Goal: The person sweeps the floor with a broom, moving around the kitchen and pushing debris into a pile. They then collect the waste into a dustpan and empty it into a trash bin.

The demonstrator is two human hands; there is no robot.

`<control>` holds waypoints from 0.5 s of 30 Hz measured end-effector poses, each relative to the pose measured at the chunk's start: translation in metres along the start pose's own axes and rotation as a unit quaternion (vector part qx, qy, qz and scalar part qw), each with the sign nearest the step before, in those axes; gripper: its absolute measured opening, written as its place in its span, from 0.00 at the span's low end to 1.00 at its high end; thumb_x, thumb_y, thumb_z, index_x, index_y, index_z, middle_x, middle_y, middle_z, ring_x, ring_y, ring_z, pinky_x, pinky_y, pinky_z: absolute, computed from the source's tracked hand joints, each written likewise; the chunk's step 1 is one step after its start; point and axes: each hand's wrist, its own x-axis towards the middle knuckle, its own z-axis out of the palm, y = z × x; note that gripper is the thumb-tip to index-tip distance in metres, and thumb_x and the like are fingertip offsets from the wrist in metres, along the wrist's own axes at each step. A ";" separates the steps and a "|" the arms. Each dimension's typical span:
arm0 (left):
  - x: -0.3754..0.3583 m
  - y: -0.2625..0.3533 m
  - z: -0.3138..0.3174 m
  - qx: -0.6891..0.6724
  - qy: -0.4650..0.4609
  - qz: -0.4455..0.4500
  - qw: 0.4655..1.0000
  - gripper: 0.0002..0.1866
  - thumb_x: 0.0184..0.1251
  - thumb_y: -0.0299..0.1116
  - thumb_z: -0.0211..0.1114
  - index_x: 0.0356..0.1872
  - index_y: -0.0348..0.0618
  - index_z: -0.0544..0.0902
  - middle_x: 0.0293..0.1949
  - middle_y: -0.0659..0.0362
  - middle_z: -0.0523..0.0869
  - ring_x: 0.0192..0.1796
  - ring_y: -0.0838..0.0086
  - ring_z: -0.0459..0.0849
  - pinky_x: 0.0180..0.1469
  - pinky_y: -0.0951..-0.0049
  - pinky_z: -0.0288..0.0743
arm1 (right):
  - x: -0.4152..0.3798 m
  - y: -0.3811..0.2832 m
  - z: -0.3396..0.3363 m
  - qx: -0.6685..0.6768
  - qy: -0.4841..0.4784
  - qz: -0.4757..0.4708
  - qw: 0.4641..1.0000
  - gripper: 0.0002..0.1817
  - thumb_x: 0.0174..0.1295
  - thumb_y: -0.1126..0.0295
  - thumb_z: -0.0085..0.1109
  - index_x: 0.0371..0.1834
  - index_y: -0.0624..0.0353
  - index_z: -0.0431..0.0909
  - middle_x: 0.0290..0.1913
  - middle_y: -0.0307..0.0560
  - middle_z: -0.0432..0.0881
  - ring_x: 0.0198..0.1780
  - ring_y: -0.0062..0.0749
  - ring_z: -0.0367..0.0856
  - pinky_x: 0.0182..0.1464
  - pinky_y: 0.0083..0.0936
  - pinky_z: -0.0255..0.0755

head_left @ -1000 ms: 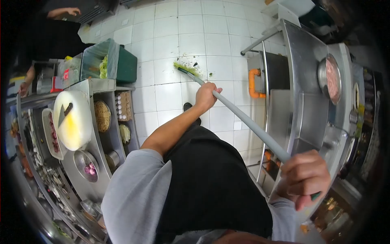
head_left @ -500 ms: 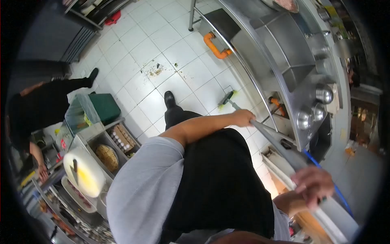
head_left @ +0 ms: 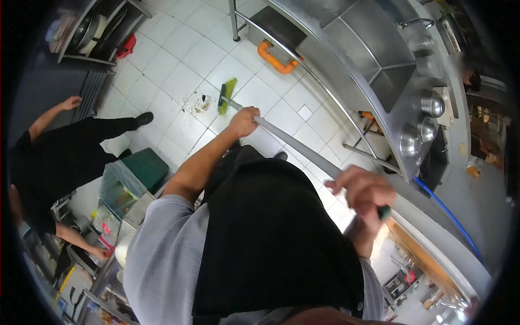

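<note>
A broom with a grey handle and green bristles slants across the view, its head on the white tiled floor. My left hand is wrapped round the lower handle, close to the head. Higher up, my right hand, blurred, is closed round the top end, where a green tip shows. Scattered debris with small dark pieces lies on the floor just left of the bristles.
A co-worker in black stands at the left, beside a green bin. At the right is a steel sink counter with metal bowls and an orange pipe below. A rack stands at the upper left.
The broom head has swung left across the floor to the debris. Both my hands have moved left with the handle. The co-worker has shifted, and one of their hands now shows near the dark cabinet.
</note>
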 end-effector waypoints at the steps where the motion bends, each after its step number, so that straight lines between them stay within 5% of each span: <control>1: 0.002 0.008 -0.006 0.016 -0.001 0.018 1.000 0.08 0.66 0.34 0.71 0.39 0.43 0.85 0.43 0.46 0.88 0.53 0.46 0.87 0.57 0.49 0.82 | 0.006 -0.010 -0.006 0.014 -0.022 -0.022 0.999 0.13 0.60 0.75 0.57 0.17 0.60 0.71 0.22 0.45 0.77 0.35 0.49 0.87 0.45 0.47 0.91; 4: 0.019 0.098 -0.019 0.065 -0.045 -0.016 0.997 0.12 0.70 0.42 0.70 0.40 0.44 0.86 0.44 0.47 0.89 0.51 0.46 0.87 0.55 0.47 0.82 | -0.002 -0.057 -0.035 -0.026 -0.044 -0.033 0.998 0.26 0.81 0.55 0.61 0.23 0.56 0.71 0.23 0.44 0.80 0.39 0.48 0.89 0.48 0.51 0.93; 5: 0.031 0.104 0.004 0.048 -0.055 0.013 0.997 0.12 0.71 0.43 0.69 0.39 0.44 0.86 0.45 0.47 0.90 0.50 0.46 0.88 0.53 0.46 0.83 | -0.001 -0.078 -0.037 -0.043 -0.047 -0.030 0.998 0.24 0.82 0.57 0.59 0.24 0.56 0.72 0.23 0.43 0.80 0.40 0.46 0.90 0.49 0.52 0.93; 6: 0.044 0.120 0.016 0.035 -0.095 0.035 0.994 0.11 0.69 0.41 0.69 0.38 0.44 0.85 0.44 0.48 0.89 0.51 0.47 0.88 0.53 0.47 0.83 | -0.004 -0.096 -0.042 -0.064 -0.043 -0.017 0.997 0.25 0.82 0.54 0.61 0.25 0.56 0.75 0.24 0.42 0.81 0.37 0.44 0.90 0.51 0.52 0.93; 7: 0.055 0.127 0.037 -0.015 -0.083 0.095 0.992 0.21 0.74 0.53 0.69 0.32 0.45 0.82 0.40 0.50 0.87 0.48 0.45 0.87 0.50 0.44 0.81 | -0.002 -0.109 -0.041 -0.088 -0.054 -0.026 0.994 0.25 0.79 0.53 0.65 0.24 0.56 0.77 0.23 0.42 0.81 0.36 0.43 0.89 0.49 0.51 0.93; 12: 0.133 0.121 0.099 -0.044 -0.060 0.158 0.985 0.13 0.72 0.45 0.71 0.33 0.49 0.84 0.40 0.53 0.87 0.49 0.49 0.87 0.51 0.50 0.82 | 0.049 -0.062 -0.028 -0.167 -0.090 -0.031 0.981 0.28 0.64 0.49 0.78 0.19 0.57 0.78 0.21 0.43 0.78 0.29 0.43 0.85 0.38 0.42 0.84; 15: 0.146 0.066 0.078 -0.037 -0.044 0.053 0.997 0.08 0.67 0.39 0.72 0.39 0.49 0.86 0.46 0.52 0.89 0.57 0.52 0.87 0.59 0.54 0.83 | 0.078 -0.009 -0.025 -0.119 -0.029 -0.023 0.992 0.31 0.59 0.47 0.80 0.16 0.59 0.74 0.17 0.42 0.73 0.25 0.44 0.81 0.32 0.39 0.76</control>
